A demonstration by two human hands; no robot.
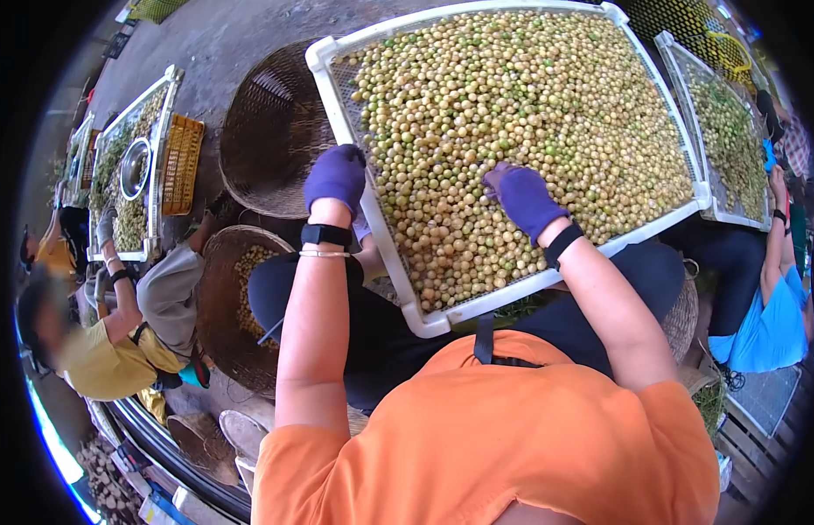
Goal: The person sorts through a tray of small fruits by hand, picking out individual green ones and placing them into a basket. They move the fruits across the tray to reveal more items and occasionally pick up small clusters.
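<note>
A white-framed mesh tray (398,284) lies tilted before me, covered with small round yellow-green fruits (512,96). My left hand (336,178), in a purple glove, is closed at the tray's left rim. Its fingers are curled out of sight, so whatever they hold is hidden. In a matching glove, my right hand (524,199) rests among the fruits near the middle of the tray. Those fingers are bent together and touch the fruits; anything between them is too small to make out.
Left of the tray stand a dark woven basket (271,131) and another basket (219,306) with fruits inside. A person in yellow (118,350) works at a tray (157,175) on the left. At right, a person in blue (761,319) sits by another tray (722,131).
</note>
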